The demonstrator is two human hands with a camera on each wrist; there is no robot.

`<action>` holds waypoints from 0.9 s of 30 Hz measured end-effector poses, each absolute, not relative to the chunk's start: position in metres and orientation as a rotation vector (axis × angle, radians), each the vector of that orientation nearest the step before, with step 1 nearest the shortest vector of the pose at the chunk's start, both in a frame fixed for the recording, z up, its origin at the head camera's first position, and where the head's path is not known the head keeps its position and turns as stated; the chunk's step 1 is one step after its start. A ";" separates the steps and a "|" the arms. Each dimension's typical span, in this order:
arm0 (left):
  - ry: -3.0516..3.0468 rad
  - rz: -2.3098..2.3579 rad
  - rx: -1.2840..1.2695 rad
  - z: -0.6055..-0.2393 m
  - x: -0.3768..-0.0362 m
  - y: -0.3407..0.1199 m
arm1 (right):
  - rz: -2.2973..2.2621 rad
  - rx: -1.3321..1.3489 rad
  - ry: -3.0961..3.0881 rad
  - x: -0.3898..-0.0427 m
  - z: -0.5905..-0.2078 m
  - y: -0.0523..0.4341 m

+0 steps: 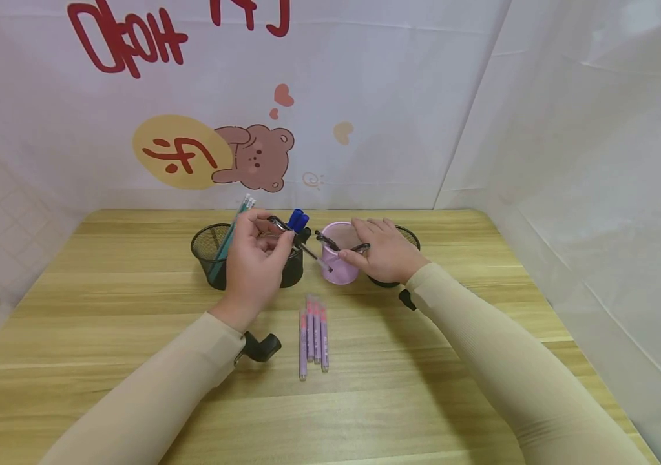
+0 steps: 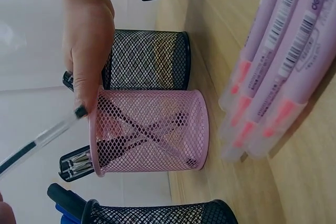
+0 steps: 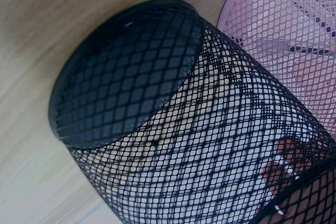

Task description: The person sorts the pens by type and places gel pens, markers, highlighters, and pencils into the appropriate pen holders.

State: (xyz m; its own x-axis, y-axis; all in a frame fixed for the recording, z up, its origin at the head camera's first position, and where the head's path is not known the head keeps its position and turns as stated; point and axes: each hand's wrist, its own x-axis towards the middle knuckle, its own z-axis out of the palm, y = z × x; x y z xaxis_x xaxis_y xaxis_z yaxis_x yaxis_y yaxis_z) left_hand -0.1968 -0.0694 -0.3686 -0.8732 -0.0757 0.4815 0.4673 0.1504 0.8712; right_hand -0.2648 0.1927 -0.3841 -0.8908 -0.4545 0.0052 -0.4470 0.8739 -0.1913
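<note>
One wooden table (image 1: 103, 336). Three mesh holders in a row: two black, left (image 1: 208, 252) and right (image 1: 408, 237), one pink (image 1: 338, 261) between. Four purple highlighters (image 1: 313, 336) lying side by side in front. Left hand (image 1: 254, 265) gripping one clear pen (image 1: 307, 248). Right hand (image 1: 385, 248) pinching one black pen (image 1: 359, 247) at pink holder's rim.

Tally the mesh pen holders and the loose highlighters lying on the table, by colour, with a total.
Black wire-mesh pen holders: 2 (second one behind the right hand)
Pink wire-mesh pen holder: 1
Lilac highlighters with pink tips, lying on the wooden table: 4
Total: 7
</note>
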 end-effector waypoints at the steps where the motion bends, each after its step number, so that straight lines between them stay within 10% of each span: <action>1: -1.996 -1.778 -0.373 -0.368 -0.197 -0.069 | -0.293 -0.723 3.003 -0.265 -0.384 0.193; 27: -1.793 -1.754 -0.304 -0.380 -0.215 -0.050 | -0.285 -0.724 3.018 -0.264 -0.385 0.192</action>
State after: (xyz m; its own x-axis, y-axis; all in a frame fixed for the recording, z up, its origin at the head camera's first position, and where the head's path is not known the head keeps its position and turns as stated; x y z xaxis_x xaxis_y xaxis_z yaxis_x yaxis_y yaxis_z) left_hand -0.2149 -0.0503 -0.3801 -0.7901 -0.2457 0.5616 0.5561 0.0983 0.8253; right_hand -0.2645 0.1922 -0.3849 -0.8917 -0.4523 0.0182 -0.4477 0.8753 -0.1829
